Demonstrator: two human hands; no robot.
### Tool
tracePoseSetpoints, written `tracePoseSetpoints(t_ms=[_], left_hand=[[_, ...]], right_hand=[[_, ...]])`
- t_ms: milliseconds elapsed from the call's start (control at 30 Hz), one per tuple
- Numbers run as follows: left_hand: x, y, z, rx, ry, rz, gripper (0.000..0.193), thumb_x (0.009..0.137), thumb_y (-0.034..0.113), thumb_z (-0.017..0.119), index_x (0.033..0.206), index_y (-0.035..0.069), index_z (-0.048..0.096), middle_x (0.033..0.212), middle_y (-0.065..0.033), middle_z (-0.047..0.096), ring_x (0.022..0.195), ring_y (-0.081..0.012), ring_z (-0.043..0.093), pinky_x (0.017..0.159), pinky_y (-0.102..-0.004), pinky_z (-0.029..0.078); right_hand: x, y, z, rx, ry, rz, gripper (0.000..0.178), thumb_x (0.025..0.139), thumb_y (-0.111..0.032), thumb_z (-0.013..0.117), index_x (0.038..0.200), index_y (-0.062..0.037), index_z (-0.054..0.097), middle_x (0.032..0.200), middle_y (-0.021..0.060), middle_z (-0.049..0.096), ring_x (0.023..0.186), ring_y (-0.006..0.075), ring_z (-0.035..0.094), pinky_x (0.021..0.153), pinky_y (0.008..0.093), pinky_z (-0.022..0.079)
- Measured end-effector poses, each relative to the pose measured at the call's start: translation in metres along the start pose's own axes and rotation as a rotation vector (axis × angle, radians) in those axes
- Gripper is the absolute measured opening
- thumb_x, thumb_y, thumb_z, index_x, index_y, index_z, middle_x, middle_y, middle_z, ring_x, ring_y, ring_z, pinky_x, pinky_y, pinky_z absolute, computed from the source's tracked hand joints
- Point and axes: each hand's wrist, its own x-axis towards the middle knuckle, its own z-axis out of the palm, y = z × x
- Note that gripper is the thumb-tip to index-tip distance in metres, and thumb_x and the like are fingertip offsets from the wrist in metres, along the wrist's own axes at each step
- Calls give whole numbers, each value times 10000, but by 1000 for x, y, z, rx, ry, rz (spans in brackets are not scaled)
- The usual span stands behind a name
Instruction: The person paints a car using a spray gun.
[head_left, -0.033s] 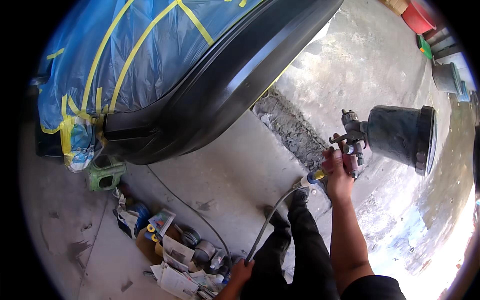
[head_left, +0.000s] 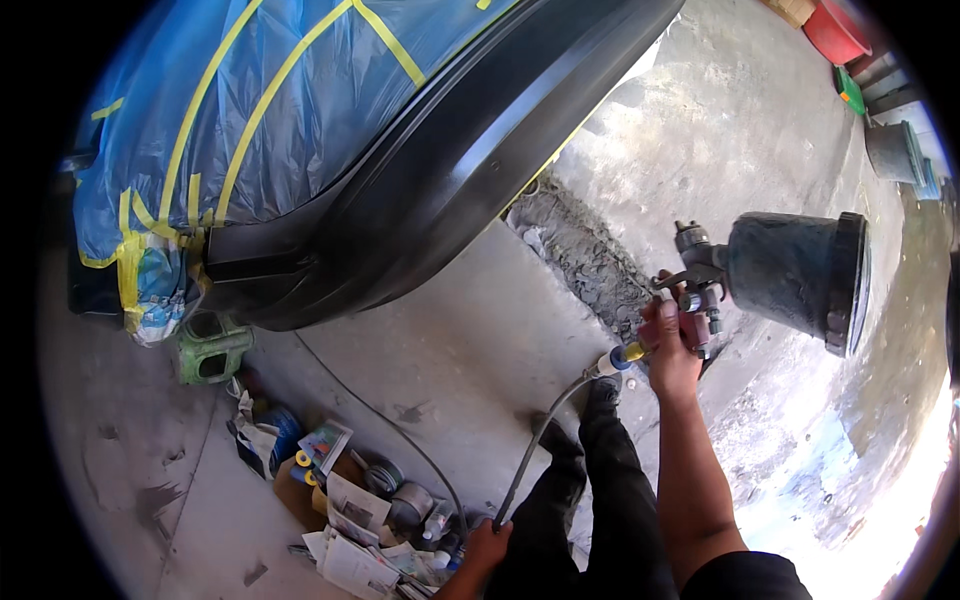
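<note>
My right hand [head_left: 674, 352] is closed round the red handle of a spray gun [head_left: 697, 322]. A large dark paint cup [head_left: 785, 272] sticks out from the gun toward the right, and its nozzle points up and left. From the handle's yellow and blue fitting, a grey air hose [head_left: 524, 455] curves down to my left hand [head_left: 487, 547], which grips it low in the view. Left of the gun, well apart from it, is a glossy black bumper [head_left: 420, 200] on a vehicle masked with blue plastic film [head_left: 300, 140] and yellow tape.
Cans, bottles and newspapers [head_left: 352, 510] lie heaped on the floor at lower left, the hose running beside them. A green stand [head_left: 215, 352] sits by the bumper's end. A rough broken strip [head_left: 580, 245] crosses the concrete. Buckets [head_left: 893, 155] and a red basin [head_left: 838, 35] stand at far right.
My right hand and the spray gun have shifted very slightly to the left. Both grips look the same.
</note>
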Motion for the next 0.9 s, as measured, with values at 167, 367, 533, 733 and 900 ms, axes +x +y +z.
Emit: tracePoseSetpoints(t_ms=[167,367,533,733,900], left_hand=[[4,-18,25,65,-63,31,497,839,483,555,969,4,587,920,-229,632,900,-395,603,771,-464,463],[7,-56,52,110,-153,65,503,838,467,561,973,-17,575,890,-230,633,876,-396,610,751,-466,469],[10,-77,72,31,-156,90,489,826,421,597,974,-41,539,855,-224,626,840,-396,609,732,-461,470],[16,-47,82,-39,-100,111,491,817,394,618,1011,-41,496,862,-223,616,802,-404,601,713,-456,469],[7,-39,86,100,-129,68,552,831,488,563,1006,-34,518,903,-233,624,864,-405,605,749,-471,468]], right_hand=[[-64,92,11,-501,-329,-41,171,858,-216,625,902,-54,593,826,26,576,791,128,541,707,278,434],[-91,163,1,-455,-461,-256,192,831,-193,655,924,-34,599,866,55,603,819,159,577,717,303,469],[-55,116,7,-56,-187,100,345,888,-339,606,1065,-44,581,740,-1,601,624,70,531,546,214,422],[-20,105,-16,10,77,-25,448,920,-374,537,1194,-20,520,910,34,574,704,81,537,573,212,428],[-51,124,0,-61,-119,209,295,896,-320,595,1029,-57,593,724,17,601,626,81,541,550,234,432]])
